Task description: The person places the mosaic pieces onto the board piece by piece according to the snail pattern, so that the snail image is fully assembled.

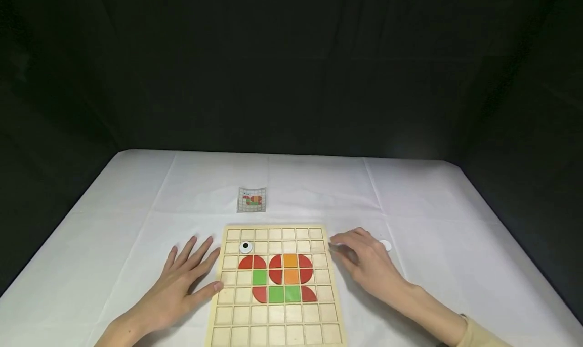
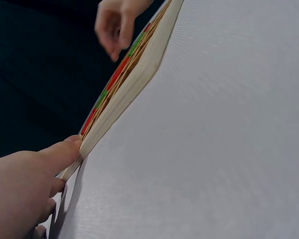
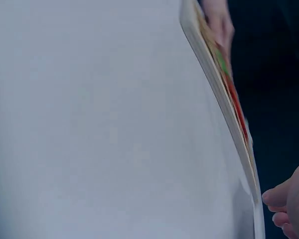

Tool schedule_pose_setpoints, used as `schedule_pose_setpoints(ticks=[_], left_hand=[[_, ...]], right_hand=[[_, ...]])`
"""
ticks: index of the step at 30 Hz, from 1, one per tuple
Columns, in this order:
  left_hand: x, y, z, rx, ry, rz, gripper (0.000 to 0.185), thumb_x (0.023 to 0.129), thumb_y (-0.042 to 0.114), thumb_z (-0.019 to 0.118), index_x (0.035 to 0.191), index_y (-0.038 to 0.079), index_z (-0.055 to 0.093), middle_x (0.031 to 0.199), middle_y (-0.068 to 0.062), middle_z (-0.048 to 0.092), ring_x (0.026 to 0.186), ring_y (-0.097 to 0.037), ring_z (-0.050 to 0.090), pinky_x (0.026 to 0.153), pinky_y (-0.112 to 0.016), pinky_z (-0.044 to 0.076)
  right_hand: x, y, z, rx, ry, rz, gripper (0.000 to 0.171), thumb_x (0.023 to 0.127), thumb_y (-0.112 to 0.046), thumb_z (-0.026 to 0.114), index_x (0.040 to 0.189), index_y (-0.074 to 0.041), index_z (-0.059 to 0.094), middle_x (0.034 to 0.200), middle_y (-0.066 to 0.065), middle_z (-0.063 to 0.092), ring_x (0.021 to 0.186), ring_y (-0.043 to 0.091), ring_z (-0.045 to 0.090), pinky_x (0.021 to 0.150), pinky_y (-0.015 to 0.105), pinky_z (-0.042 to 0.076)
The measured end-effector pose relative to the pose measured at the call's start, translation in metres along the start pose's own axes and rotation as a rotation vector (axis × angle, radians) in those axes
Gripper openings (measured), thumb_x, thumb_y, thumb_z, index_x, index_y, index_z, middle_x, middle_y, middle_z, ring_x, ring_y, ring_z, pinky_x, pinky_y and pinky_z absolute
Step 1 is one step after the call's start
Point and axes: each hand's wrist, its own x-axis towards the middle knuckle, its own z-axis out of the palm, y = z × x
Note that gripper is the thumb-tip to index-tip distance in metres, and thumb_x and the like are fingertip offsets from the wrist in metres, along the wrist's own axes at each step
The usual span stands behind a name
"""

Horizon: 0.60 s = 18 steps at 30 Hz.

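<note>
A pale wooden grid board (image 1: 275, 314) lies on the white table with red quarter-circle pieces (image 1: 259, 295), green squares (image 1: 276, 294) and orange squares (image 1: 290, 260) set in its cells. One round googly eye (image 1: 246, 247) sits in its upper left part. My left hand (image 1: 175, 289) is spread along the left side, the thumb on the board's edge and the other fingers beside it. Just off the upper right edge is my right hand (image 1: 369, 261), its fingers loosely bent, with nothing visible in them. A white disc (image 1: 385, 245) lies behind that hand.
Beyond the board lies a small picture card (image 1: 251, 200) showing a similar coloured figure on a grid. White cloth (image 1: 314, 190) covers the table, and dark curtains (image 1: 291, 84) hang at the back and on both sides.
</note>
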Motion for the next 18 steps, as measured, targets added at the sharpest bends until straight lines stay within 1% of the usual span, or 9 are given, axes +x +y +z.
schedule_pose_setpoints(ticks=[2,4,6,8,12,16,18], left_hand=[[0.0,0.0,0.0,0.006,-0.002,0.002,0.068,0.098,0.054,0.055,0.152,0.015,0.044,0.165,-0.004,0.026,0.154,-0.039,0.011,0.123,-0.057,-0.002],[0.0,-0.001,-0.001,0.008,-0.005,0.003,0.068,0.098,0.054,0.055,0.152,0.015,0.044,0.165,-0.005,0.026,0.154,-0.039,0.011,0.123,-0.057,-0.003],[0.0,-0.001,-0.002,0.004,-0.013,0.0,0.068,0.098,0.054,0.055,0.152,0.015,0.044,0.165,-0.005,0.026,0.154,-0.039,0.01,0.123,-0.058,-0.003],[0.001,0.0,-0.002,-0.004,-0.018,-0.004,0.068,0.098,0.055,0.055,0.152,0.015,0.044,0.165,-0.005,0.025,0.154,-0.039,0.01,0.122,-0.059,-0.003],[0.001,0.001,-0.003,-0.011,-0.022,-0.012,0.069,0.097,0.055,0.055,0.152,0.015,0.044,0.165,-0.005,0.025,0.154,-0.039,0.01,0.122,-0.059,-0.002],[0.001,0.001,-0.003,-0.027,-0.024,-0.017,0.068,0.097,0.055,0.055,0.152,0.015,0.044,0.165,-0.005,0.025,0.154,-0.039,0.009,0.122,-0.059,-0.003],[0.001,0.001,-0.002,-0.028,-0.029,-0.021,0.069,0.097,0.056,0.055,0.152,0.015,0.044,0.165,-0.004,0.025,0.154,-0.039,0.009,0.122,-0.059,-0.004]], right_hand=[[-0.014,0.013,-0.011,-0.073,0.054,0.027,0.031,0.076,-0.002,0.084,0.104,-0.01,0.074,0.105,-0.004,0.074,0.098,0.013,0.065,0.085,0.019,0.054],[-0.027,0.024,-0.022,-0.127,0.096,0.074,0.034,0.075,-0.004,0.085,0.106,-0.01,0.073,0.109,-0.002,0.074,0.101,0.014,0.064,0.089,0.011,0.048],[-0.039,0.032,-0.032,-0.157,0.124,0.118,0.035,0.075,-0.004,0.085,0.108,-0.009,0.073,0.111,0.0,0.073,0.103,0.016,0.062,0.091,0.005,0.042],[-0.048,0.038,-0.038,-0.181,0.133,0.156,0.036,0.075,-0.004,0.085,0.109,-0.009,0.073,0.112,0.002,0.072,0.103,0.018,0.061,0.091,0.0,0.038],[-0.057,0.048,-0.043,-0.186,0.122,0.182,0.036,0.076,-0.001,0.083,0.11,-0.009,0.072,0.109,0.003,0.072,0.099,0.019,0.062,0.088,-0.001,0.039],[-0.056,0.056,-0.041,-0.19,0.13,0.172,0.033,0.077,0.0,0.082,0.108,-0.008,0.072,0.107,0.004,0.072,0.097,0.021,0.064,0.088,0.002,0.04],[-0.054,0.059,-0.04,-0.192,0.138,0.173,0.032,0.078,-0.001,0.082,0.107,-0.007,0.072,0.106,0.005,0.072,0.098,0.022,0.064,0.087,0.007,0.042]])
